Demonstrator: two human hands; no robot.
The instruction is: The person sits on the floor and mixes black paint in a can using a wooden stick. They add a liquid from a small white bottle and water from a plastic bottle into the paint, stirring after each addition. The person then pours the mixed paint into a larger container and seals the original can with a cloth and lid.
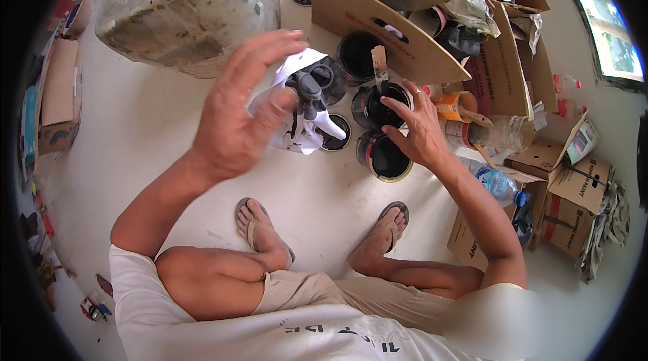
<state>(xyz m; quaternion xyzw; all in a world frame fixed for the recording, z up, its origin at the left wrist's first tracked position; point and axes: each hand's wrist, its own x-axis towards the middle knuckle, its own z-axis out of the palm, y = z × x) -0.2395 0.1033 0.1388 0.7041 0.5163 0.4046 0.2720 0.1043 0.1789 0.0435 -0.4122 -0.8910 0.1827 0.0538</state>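
My left hand [236, 108] is raised with fingers stretched and thumb apart, slightly blurred, overlapping the left side of a white and black object [310, 84]. That object has dark, rounded, tube-like parts and a white outer piece; its exact kind is unclear, and no grip shows. Over the right rim of an open can of dark paint [391, 114] reaches my right hand [422, 124], its fingers spread. Whether its fingertips touch the can cannot be made out. A flat stick or brush [379, 60] stands upright in that can. Another open can of dark paint [390, 158] sits just nearer to me.
A third dark can [358, 57] stands behind, by a large cardboard box [405, 43] of painting things. Dark lids [335, 133] lie on the pale floor. Bottles [496, 182] and cartons [574, 205] crowd the right. A stained, pale block-like container [189, 16] stands at far left.
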